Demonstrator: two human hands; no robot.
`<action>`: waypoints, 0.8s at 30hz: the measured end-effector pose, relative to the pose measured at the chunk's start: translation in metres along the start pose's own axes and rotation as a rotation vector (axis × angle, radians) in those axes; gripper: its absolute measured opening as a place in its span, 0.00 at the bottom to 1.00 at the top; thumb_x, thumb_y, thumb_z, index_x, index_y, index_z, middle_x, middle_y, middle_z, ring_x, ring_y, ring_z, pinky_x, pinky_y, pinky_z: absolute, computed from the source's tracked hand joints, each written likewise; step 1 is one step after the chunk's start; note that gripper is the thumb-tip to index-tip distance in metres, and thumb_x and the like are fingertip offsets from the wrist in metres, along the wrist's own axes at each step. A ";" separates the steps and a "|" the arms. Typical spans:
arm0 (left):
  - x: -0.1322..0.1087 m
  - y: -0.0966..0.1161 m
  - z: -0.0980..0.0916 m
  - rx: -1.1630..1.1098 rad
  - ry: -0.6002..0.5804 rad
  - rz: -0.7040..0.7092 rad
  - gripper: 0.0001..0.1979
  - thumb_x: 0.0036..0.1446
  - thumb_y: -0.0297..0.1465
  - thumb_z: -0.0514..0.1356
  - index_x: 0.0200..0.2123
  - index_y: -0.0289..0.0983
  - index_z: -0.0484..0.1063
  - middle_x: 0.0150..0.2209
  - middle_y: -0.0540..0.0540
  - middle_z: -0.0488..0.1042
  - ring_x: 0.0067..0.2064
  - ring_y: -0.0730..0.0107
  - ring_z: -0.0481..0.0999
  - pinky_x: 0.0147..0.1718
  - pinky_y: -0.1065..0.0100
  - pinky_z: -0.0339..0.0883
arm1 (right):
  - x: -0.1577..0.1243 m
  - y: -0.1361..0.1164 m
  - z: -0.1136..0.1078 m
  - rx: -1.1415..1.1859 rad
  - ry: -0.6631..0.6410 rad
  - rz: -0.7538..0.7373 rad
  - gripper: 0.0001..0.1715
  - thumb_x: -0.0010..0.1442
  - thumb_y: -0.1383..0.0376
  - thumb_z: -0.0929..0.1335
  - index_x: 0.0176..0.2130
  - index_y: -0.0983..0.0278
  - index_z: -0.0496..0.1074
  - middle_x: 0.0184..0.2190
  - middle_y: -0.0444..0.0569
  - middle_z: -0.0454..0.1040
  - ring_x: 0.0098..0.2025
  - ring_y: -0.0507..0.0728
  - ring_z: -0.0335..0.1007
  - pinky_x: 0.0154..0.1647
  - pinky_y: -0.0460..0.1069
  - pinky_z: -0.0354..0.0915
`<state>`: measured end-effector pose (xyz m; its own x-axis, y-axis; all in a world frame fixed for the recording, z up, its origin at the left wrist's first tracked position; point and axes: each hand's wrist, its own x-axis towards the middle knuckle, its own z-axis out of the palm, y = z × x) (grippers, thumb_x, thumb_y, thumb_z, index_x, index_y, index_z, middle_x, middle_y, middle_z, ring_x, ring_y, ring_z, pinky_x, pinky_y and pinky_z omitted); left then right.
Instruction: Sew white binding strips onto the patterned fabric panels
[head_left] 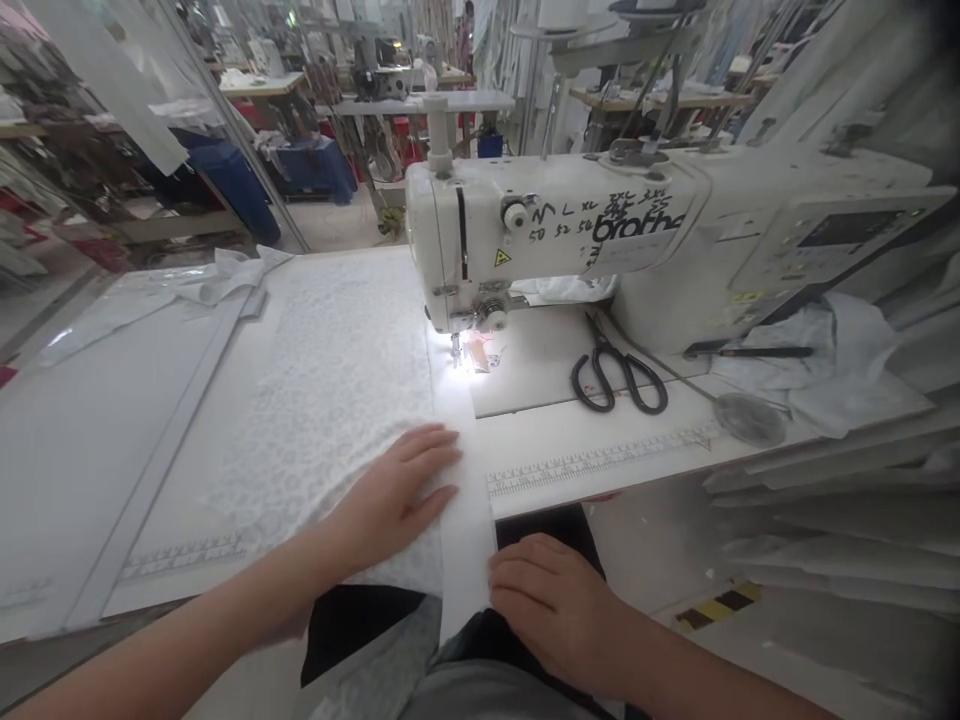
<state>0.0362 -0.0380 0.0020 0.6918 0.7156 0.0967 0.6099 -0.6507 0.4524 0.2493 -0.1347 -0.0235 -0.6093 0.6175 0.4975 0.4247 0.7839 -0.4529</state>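
My left hand (397, 495) lies flat with fingers stretched out on white patterned fabric (330, 390) spread over the sewing table. A plain white strip (461, 470) runs along the fabric's right edge up to the needle of the white sewing machine (570, 240). My right hand (551, 600) is below the table edge, fingers curled at the strip's hanging end; whether it pinches the strip is unclear.
Black scissors (619, 375) lie on the machine bed to the right of the needle. A printed ruler (600, 462) runs along the table's front edge. White cloth pieces (847, 350) are piled at the right, and a folded white strip (225, 280) lies at the back left.
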 end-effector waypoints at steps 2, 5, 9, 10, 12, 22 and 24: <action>-0.002 0.000 0.002 0.054 -0.051 0.023 0.19 0.61 0.34 0.52 0.55 0.39 0.61 0.59 0.44 0.61 0.62 0.60 0.54 0.58 0.51 0.56 | 0.002 -0.002 -0.001 0.014 -0.020 0.013 0.09 0.59 0.76 0.61 0.35 0.67 0.69 0.33 0.49 0.74 0.39 0.53 0.67 0.39 0.49 0.66; -0.005 0.004 0.003 0.101 -0.076 0.016 0.21 0.61 0.36 0.51 0.56 0.38 0.60 0.60 0.43 0.59 0.62 0.57 0.54 0.56 0.47 0.56 | 0.004 -0.004 -0.001 0.008 -0.016 0.037 0.11 0.58 0.77 0.61 0.34 0.66 0.69 0.32 0.50 0.74 0.37 0.54 0.67 0.37 0.50 0.66; -0.003 0.001 0.001 0.125 -0.082 0.034 0.21 0.61 0.37 0.51 0.57 0.38 0.59 0.60 0.42 0.59 0.61 0.54 0.55 0.55 0.45 0.56 | 0.010 0.001 0.000 -0.005 0.030 0.006 0.10 0.57 0.76 0.61 0.35 0.67 0.70 0.31 0.52 0.75 0.35 0.56 0.68 0.35 0.50 0.67; -0.001 -0.002 0.000 0.132 -0.074 0.046 0.21 0.61 0.37 0.51 0.56 0.38 0.59 0.60 0.42 0.59 0.61 0.54 0.56 0.55 0.46 0.56 | 0.013 0.003 0.000 0.000 0.029 0.007 0.11 0.57 0.76 0.61 0.35 0.67 0.70 0.31 0.52 0.75 0.35 0.56 0.68 0.36 0.51 0.67; 0.005 -0.010 -0.003 0.148 -0.058 0.066 0.21 0.61 0.37 0.51 0.56 0.38 0.60 0.59 0.42 0.60 0.61 0.54 0.56 0.55 0.47 0.55 | 0.019 0.009 0.000 0.006 0.026 0.020 0.12 0.58 0.76 0.60 0.36 0.67 0.70 0.31 0.52 0.75 0.35 0.56 0.68 0.36 0.51 0.67; 0.033 -0.032 -0.011 0.149 -0.040 0.100 0.17 0.61 0.34 0.51 0.53 0.37 0.63 0.58 0.41 0.62 0.60 0.54 0.57 0.55 0.47 0.56 | 0.056 0.043 -0.008 -0.010 -0.046 0.082 0.13 0.58 0.78 0.59 0.33 0.66 0.69 0.31 0.49 0.73 0.34 0.55 0.65 0.36 0.50 0.65; 0.029 -0.024 -0.007 0.105 -0.011 0.039 0.16 0.62 0.29 0.49 0.53 0.37 0.62 0.58 0.41 0.62 0.60 0.57 0.57 0.55 0.48 0.58 | 0.062 0.050 -0.009 -0.005 -0.046 0.084 0.13 0.59 0.77 0.59 0.33 0.65 0.69 0.31 0.49 0.72 0.35 0.54 0.65 0.36 0.49 0.64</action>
<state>0.0386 0.0005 0.0000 0.7193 0.6871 0.1025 0.6195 -0.7012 0.3530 0.2391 -0.0565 -0.0090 -0.6014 0.6776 0.4232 0.4793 0.7298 -0.4875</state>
